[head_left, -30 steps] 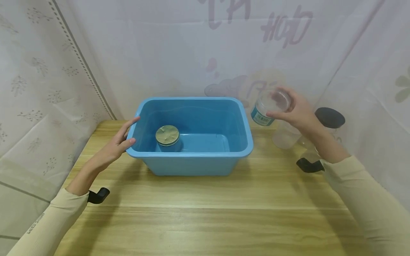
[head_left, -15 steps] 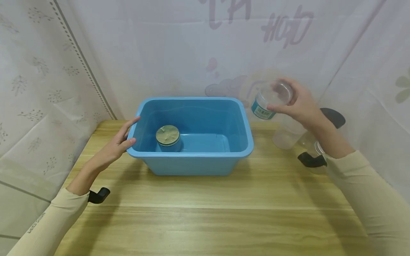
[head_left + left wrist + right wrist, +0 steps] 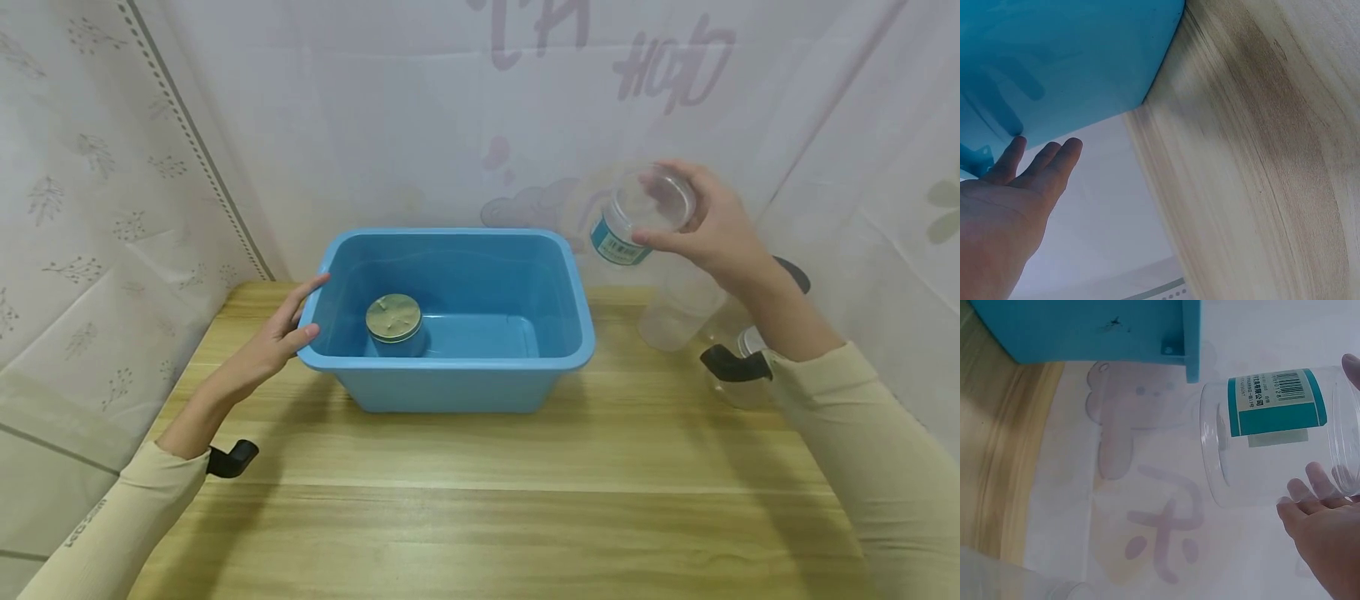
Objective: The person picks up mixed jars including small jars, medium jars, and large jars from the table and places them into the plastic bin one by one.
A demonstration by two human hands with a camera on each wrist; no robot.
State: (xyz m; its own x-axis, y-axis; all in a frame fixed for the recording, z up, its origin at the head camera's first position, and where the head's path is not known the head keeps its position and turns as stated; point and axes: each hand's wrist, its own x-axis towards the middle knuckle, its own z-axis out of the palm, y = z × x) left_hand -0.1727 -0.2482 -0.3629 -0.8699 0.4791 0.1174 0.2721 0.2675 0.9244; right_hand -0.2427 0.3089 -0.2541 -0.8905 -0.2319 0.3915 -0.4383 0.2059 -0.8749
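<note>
My right hand [image 3: 720,229] grips a clear plastic jar [image 3: 651,200] with a teal-and-white label, holding it tilted above the table to the right of the blue basin [image 3: 450,385]. In the right wrist view the label [image 3: 1277,403] and barcode show, and the fingers wrap one end of the jar. My left hand [image 3: 266,350] rests at the basin's left rim, thumb and index fingertip on the edge. Its other fingers [image 3: 1054,165] lie fairly straight along the outer wall in the left wrist view. Inside the basin, at the left, stands a round tin with a gold lid [image 3: 393,317].
A frosted translucent container [image 3: 667,321] stands on the wooden table [image 3: 480,492] right of the basin. Behind my right forearm are a partly hidden black lid [image 3: 795,273] and a clear jar [image 3: 738,392]. A printed curtain [image 3: 405,117] hangs behind the table.
My right hand has lifted the clear jar higher and moved slightly right, away from the basin. The left hand and basin have stayed put.
</note>
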